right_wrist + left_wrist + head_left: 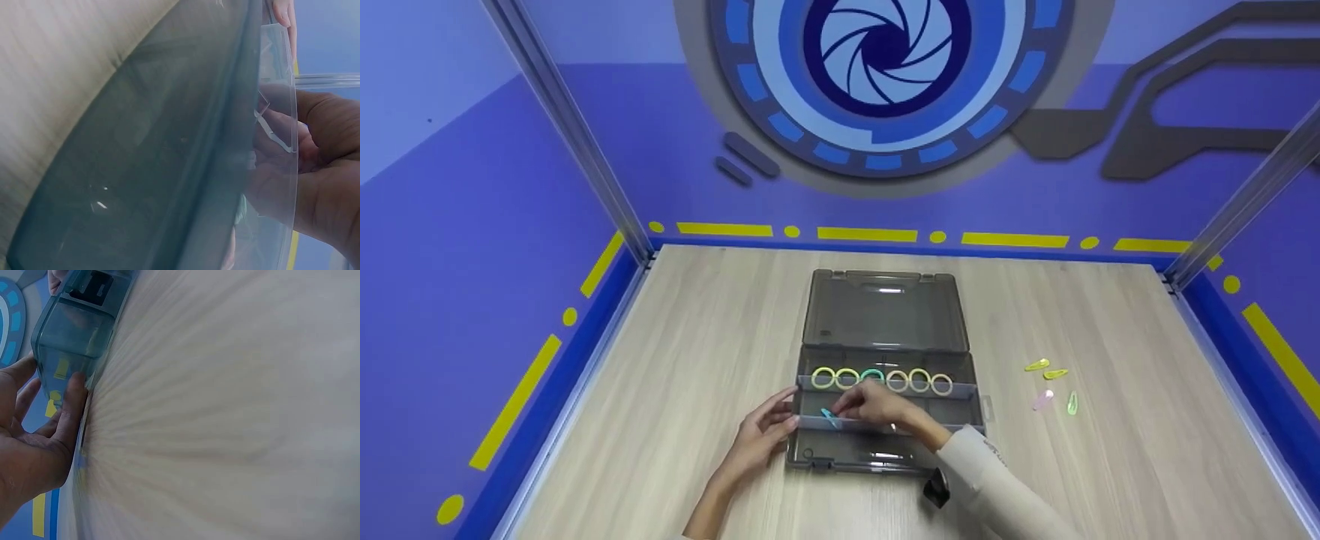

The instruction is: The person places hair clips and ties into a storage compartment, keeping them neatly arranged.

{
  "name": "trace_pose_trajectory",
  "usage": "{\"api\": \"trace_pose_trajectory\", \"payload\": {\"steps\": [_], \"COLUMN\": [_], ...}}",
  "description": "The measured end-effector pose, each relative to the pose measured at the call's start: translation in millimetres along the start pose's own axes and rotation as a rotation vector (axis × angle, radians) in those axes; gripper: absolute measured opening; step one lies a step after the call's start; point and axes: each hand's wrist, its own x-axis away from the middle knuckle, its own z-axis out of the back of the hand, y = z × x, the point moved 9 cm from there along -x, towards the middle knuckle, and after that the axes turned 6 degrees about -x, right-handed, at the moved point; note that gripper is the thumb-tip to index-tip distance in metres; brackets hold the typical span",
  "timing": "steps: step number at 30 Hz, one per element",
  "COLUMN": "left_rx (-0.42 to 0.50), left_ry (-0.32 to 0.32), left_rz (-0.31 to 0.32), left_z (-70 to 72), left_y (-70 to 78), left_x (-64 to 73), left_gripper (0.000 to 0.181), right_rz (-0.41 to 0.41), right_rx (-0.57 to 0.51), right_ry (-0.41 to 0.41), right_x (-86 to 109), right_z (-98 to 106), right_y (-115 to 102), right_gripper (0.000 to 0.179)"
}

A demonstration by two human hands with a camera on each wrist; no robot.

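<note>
Head view: left hand [759, 437], fingers apart, at case [885, 315]; right hand [879, 406], grip indiscernible from here, apparently seating blue clip [829, 417], withdrawal presumably next.

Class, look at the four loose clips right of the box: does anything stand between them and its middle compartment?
Yes: the box's right wall stands between the clips and the middle compartment. The lid is open, out of the way, but the right hand takes up part of the compartment.

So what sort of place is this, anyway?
Probably a purpose-built booth or demonstration station rather than a home: printed blue panels enclose a wood-look tabletop, and metal posts stand at its far corners.
</note>
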Motion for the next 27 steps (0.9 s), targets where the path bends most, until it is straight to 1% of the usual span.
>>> {"api": "trace_pose_trajectory", "payload": {"steps": [7,10,13,16,18,20,23,27], "left_rx": [-0.02,-0.024,-0.013,-0.014,-0.019,-0.02,-0.02,-0.032], "left_ry": [-0.01,-0.01,-0.011,-0.012,-0.011,-0.009,-0.003,0.004], "left_rz": [-0.016,-0.002,0.011,0.007,0.001,-0.002,0.004,-0.001], "left_z": [-0.9,-0.1,0.4,-0.4,-0.7,-0.7,-0.2,1.7], "left_y": [2.6,1.3,0.4,0.5,0.7,0.8,0.3,0.3], "left_x": [-0.1,0.2,0.5,0.7,0.9,1.3,1.6,0.9], "left_gripper": [0.059,0.059,0.06,0.06,0.06,0.06,0.059,0.058], "right_rz": [-0.028,-0.069,-0.103,-0.093,-0.071,-0.07,-0.09,-0.157], "right_rx": [-0.061,-0.144,-0.217,-0.249,-0.257,-0.292,-0.31,-0.3], "right_ry": [0.016,0.021,0.047,0.077,0.103,0.132,0.182,0.247], "right_x": [1.2,5.3,12.9,25.5,36.1,49.1,71.6,106.2], "right_z": [2,5,16,36,52,69,94,127], "right_y": [0,0,-1,-6,-9,-9,-5,9], "right_gripper": [0.015,0.019,0.023,0.026,0.027,0.027,0.029,0.037]}}
